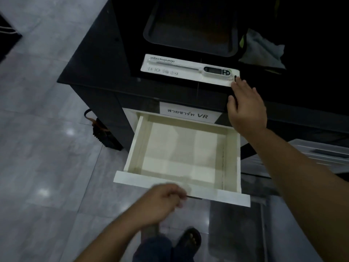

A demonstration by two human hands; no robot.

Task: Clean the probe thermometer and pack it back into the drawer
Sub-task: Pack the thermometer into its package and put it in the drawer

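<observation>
A white probe thermometer [217,71] lies in its white blister pack [170,69] on the black counter, near the front edge. My right hand [245,104] rests flat at the counter edge, fingertips touching the pack's right end, fingers spread and holding nothing. Below the counter a cream drawer [136,146] stands pulled out with nothing inside. My left hand [162,201] is curled at the drawer's front panel, by its dark handle slot; the hand is blurred.
A dark baking tray [190,25] sits behind the pack on the black counter [105,69]. A grey cloth [264,50] lies to its right. A label with "VR" is above the drawer. A grey bin [311,156] stands at right. My sandalled foot [188,241] is on the tiled floor.
</observation>
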